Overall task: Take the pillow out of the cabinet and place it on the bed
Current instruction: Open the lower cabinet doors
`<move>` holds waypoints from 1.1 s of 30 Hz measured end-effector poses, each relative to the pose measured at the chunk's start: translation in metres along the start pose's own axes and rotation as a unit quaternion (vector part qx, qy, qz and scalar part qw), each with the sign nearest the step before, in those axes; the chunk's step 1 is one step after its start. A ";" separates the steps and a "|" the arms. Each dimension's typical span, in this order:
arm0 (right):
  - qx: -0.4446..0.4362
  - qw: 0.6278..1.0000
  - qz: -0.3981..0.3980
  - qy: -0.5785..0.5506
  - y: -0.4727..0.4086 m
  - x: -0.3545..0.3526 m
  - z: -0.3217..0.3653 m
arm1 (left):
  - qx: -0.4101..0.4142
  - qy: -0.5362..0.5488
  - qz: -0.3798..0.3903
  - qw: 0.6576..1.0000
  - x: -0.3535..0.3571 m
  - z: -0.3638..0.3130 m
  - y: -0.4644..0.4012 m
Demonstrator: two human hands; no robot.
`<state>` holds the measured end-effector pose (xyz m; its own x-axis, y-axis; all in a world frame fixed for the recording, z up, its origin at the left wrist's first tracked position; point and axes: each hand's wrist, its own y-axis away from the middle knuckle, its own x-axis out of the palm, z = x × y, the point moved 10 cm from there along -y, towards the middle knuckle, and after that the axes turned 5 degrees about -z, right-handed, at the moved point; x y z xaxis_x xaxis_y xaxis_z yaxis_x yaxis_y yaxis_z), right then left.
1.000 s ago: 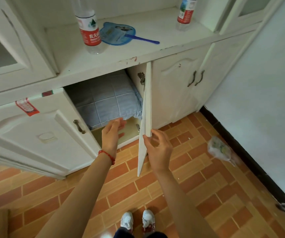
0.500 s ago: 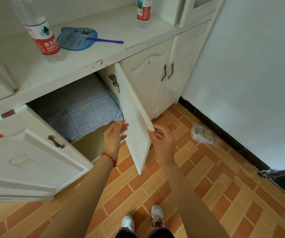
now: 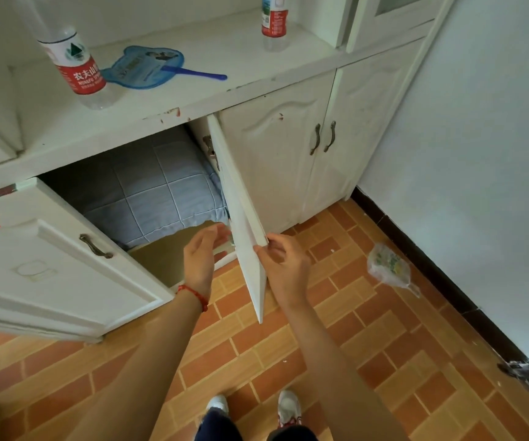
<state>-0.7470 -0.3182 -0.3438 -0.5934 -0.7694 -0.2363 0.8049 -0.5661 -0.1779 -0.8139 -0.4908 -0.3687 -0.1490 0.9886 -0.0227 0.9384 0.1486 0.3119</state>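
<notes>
My right hand (image 3: pixel 283 265) pinches the edge of the open door (image 3: pixel 242 218) at mid-frame; my left hand (image 3: pixel 202 259) hovers loose-fingered beside it, just below the pillow (image 3: pixel 148 192) lying in the cabinet (image 3: pixel 97 138), centre left

"农夫山", "NONGFU" on bottle label (image 3: pixel 80 74)

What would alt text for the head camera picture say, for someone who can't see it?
Seen from above, a person's right hand holds the edge of an open white cabinet door, while the open left hand reaches toward a blue-grey checked pillow inside. A blue fan lies on the shelf above.
</notes>
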 end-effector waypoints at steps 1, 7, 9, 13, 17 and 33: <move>-0.006 1.000 0.012 0.003 -0.002 -0.002 0.000 | -0.003 0.005 -0.010 1.000 0.003 0.002 0.004; -0.036 0.999 0.033 0.009 -0.012 -0.024 -0.001 | -0.006 0.023 -0.051 0.998 0.015 0.009 0.024; -0.038 0.999 0.036 0.002 -0.014 -0.030 -0.001 | -0.004 0.027 -0.058 0.998 0.017 0.009 0.031; -0.018 0.999 0.042 -0.012 -0.014 -0.041 -0.001 | 0.001 0.034 -0.067 0.997 0.018 0.009 0.040; 0.004 0.999 0.042 -0.032 -0.011 -0.047 -0.002 | 0.006 0.040 -0.071 0.997 0.015 0.011 0.048; 0.123 0.980 0.129 -0.084 0.022 0.057 0.007 | 0.002 0.096 -0.131 0.987 -0.098 0.003 0.032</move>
<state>-0.7629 -0.3765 -0.3547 -0.3774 -0.9227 -0.0784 0.9170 -0.3842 0.1077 -0.7681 -0.5827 -0.3591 -0.4432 0.8929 0.0790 0.8610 0.3995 0.3147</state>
